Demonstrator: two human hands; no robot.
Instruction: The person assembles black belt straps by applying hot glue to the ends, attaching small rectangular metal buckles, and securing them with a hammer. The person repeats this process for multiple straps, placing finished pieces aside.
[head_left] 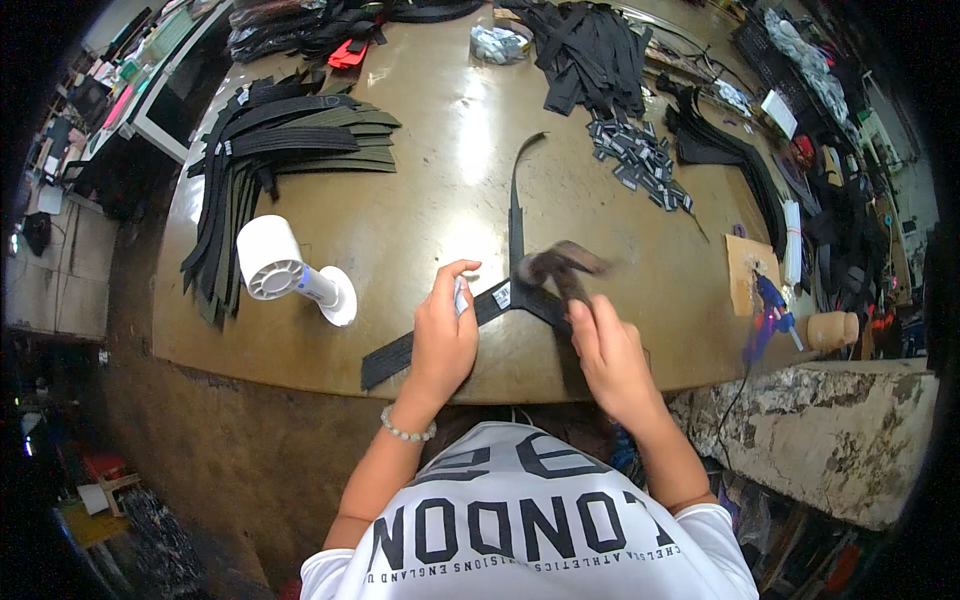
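A hammer (pixel 562 266), its head smeared by motion, is gripped by the handle in my right hand (pixel 613 362). The head is over the join of a Y-shaped black webbing strap (pixel 516 240) near the table's front edge. One band of the strap runs to the lower left, one to the right under the hammer, and a thin tail curls away from me. A small white label (pixel 502 296) lies at the join. My left hand (pixel 446 335) is curled beside the lower-left band, its index finger bent over. A small pale thing shows between finger and thumb; its kind is unclear.
A white handheld fan (pixel 272 262) stands at left before a pile of black and olive straps (pixel 300 135). Small dark buckle-like pieces (pixel 640 160) and black strips (pixel 590 55) lie at far right. A blue glue gun (pixel 772 300) rests near cardboard (pixel 745 255) at right.
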